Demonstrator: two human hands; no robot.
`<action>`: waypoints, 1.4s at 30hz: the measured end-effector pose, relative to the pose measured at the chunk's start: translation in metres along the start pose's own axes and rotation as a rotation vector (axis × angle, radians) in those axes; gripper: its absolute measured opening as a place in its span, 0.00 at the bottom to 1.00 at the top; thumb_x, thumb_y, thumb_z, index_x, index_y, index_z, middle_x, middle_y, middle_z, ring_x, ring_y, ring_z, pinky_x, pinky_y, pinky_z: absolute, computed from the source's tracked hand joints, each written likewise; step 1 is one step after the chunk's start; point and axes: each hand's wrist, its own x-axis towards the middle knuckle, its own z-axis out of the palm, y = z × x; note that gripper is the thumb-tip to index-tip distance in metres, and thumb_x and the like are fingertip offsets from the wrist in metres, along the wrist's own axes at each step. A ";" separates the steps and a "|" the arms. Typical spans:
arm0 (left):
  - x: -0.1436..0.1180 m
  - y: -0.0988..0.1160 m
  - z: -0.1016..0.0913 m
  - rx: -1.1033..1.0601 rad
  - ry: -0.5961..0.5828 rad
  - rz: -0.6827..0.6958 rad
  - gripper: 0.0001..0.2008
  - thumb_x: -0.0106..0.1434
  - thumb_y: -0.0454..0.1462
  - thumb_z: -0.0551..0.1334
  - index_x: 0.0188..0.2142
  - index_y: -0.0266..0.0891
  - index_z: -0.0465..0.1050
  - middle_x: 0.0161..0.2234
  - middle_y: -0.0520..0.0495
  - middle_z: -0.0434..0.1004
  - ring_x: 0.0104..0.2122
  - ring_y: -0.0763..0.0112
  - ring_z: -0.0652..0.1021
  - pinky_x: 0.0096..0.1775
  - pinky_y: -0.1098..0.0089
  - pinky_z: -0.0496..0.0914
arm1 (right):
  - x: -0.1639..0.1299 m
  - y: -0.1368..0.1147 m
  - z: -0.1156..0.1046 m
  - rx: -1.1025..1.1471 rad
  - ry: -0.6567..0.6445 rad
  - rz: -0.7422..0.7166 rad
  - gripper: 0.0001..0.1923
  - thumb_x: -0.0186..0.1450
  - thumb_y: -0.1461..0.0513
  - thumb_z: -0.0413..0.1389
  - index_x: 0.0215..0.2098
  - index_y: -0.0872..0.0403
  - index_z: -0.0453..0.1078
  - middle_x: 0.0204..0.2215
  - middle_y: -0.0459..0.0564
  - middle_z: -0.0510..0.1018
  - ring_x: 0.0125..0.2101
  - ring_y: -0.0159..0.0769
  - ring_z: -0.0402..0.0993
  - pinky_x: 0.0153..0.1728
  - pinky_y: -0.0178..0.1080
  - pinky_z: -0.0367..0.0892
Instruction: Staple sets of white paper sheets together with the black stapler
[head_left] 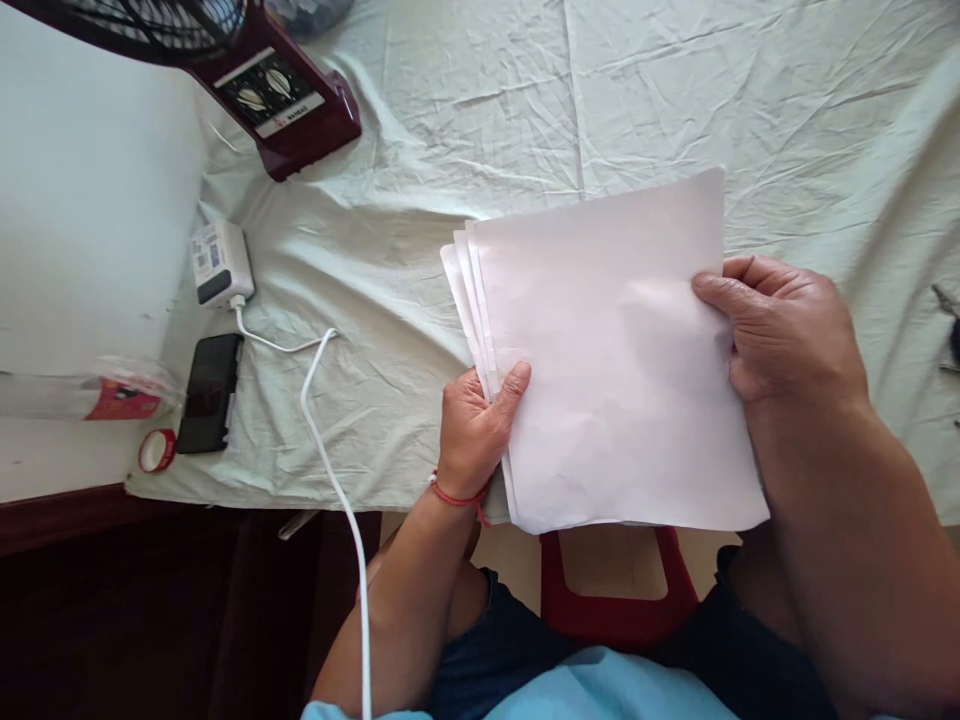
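Note:
Several white sheets of paper (pixel 615 360) are held up over the near edge of the table, slightly fanned along their left side. My left hand (pixel 480 420) grips the left edge of the sheets, its thumb on top and the fingers hidden beneath. On the right, my right hand (pixel 787 330) pinches the right edge with its thumb on the face of the top sheet. That top sheet looks blank. A red string bracelet (pixel 457 495) circles my left wrist.
A dark red fan (pixel 307 120) stands at the back left. Below it on the cloth-covered table (pixel 465 120) are a white box-shaped device (pixel 223 262) with a white cable (pixel 330 450), a black phone (pixel 210 393) and a red tape roll (pixel 157 451). A red stool (pixel 619 615) shows beneath.

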 end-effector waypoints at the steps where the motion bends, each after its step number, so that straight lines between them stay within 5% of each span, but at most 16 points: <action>1: 0.000 0.000 0.000 -0.002 0.003 0.002 0.19 0.67 0.52 0.73 0.34 0.39 0.85 0.32 0.44 0.84 0.34 0.63 0.81 0.36 0.66 0.76 | 0.000 0.000 0.000 -0.001 0.000 0.005 0.06 0.53 0.66 0.68 0.25 0.55 0.76 0.22 0.43 0.75 0.20 0.25 0.68 0.18 0.28 0.62; 10: -0.001 0.003 0.001 -0.006 0.030 0.000 0.18 0.66 0.51 0.73 0.32 0.39 0.84 0.31 0.46 0.84 0.32 0.65 0.80 0.35 0.67 0.75 | 0.003 0.004 -0.001 0.006 -0.005 0.001 0.05 0.54 0.67 0.67 0.28 0.55 0.77 0.25 0.43 0.76 0.23 0.25 0.69 0.21 0.29 0.65; 15: -0.001 0.002 0.001 -0.029 0.038 -0.009 0.17 0.66 0.51 0.74 0.32 0.39 0.85 0.32 0.46 0.85 0.32 0.66 0.81 0.35 0.69 0.75 | 0.009 0.010 -0.004 0.030 0.022 -0.118 0.13 0.52 0.70 0.67 0.35 0.55 0.78 0.29 0.42 0.77 0.28 0.24 0.71 0.26 0.28 0.66; 22: 0.007 0.004 -0.004 -0.380 0.109 -0.074 0.19 0.61 0.49 0.78 0.45 0.40 0.85 0.44 0.42 0.89 0.43 0.57 0.88 0.44 0.61 0.83 | 0.009 0.006 -0.005 0.024 0.015 -0.242 0.11 0.52 0.69 0.67 0.33 0.52 0.75 0.25 0.41 0.73 0.20 0.24 0.63 0.19 0.32 0.56; 26: 0.019 0.001 -0.011 -0.562 0.257 -0.034 0.20 0.60 0.46 0.79 0.49 0.43 0.83 0.51 0.44 0.88 0.56 0.52 0.85 0.56 0.57 0.82 | 0.002 0.004 -0.005 0.008 -0.128 -0.104 0.07 0.59 0.64 0.68 0.28 0.55 0.75 0.21 0.43 0.72 0.17 0.22 0.60 0.16 0.30 0.51; 30: 0.027 0.001 -0.019 -0.754 0.288 -0.099 0.17 0.67 0.41 0.74 0.54 0.44 0.81 0.57 0.45 0.86 0.65 0.52 0.79 0.64 0.55 0.77 | -0.005 0.001 -0.005 -0.092 -0.298 0.006 0.25 0.62 0.44 0.72 0.29 0.57 0.77 0.20 0.45 0.72 0.17 0.21 0.62 0.16 0.28 0.54; 36: 0.036 0.008 -0.034 -0.865 0.246 -0.126 0.17 0.73 0.46 0.66 0.56 0.41 0.80 0.59 0.44 0.85 0.70 0.50 0.73 0.68 0.52 0.74 | -0.009 -0.007 -0.003 -0.077 -0.322 0.074 0.37 0.57 0.31 0.67 0.26 0.57 0.75 0.18 0.48 0.71 0.14 0.22 0.60 0.12 0.29 0.51; 39: 0.040 0.008 -0.044 -0.784 0.255 -0.094 0.16 0.72 0.48 0.65 0.50 0.42 0.81 0.57 0.46 0.86 0.71 0.52 0.72 0.68 0.55 0.74 | -0.012 -0.002 -0.005 -0.127 -0.522 0.143 0.38 0.61 0.29 0.61 0.31 0.57 0.79 0.23 0.53 0.78 0.18 0.29 0.71 0.16 0.30 0.64; 42: 0.041 0.004 -0.045 -0.704 0.193 -0.059 0.18 0.69 0.52 0.68 0.48 0.43 0.81 0.57 0.47 0.86 0.71 0.52 0.72 0.67 0.56 0.74 | -0.020 0.009 -0.003 -0.161 -0.834 0.166 0.34 0.65 0.34 0.62 0.47 0.54 0.83 0.43 0.59 0.86 0.41 0.42 0.86 0.39 0.38 0.82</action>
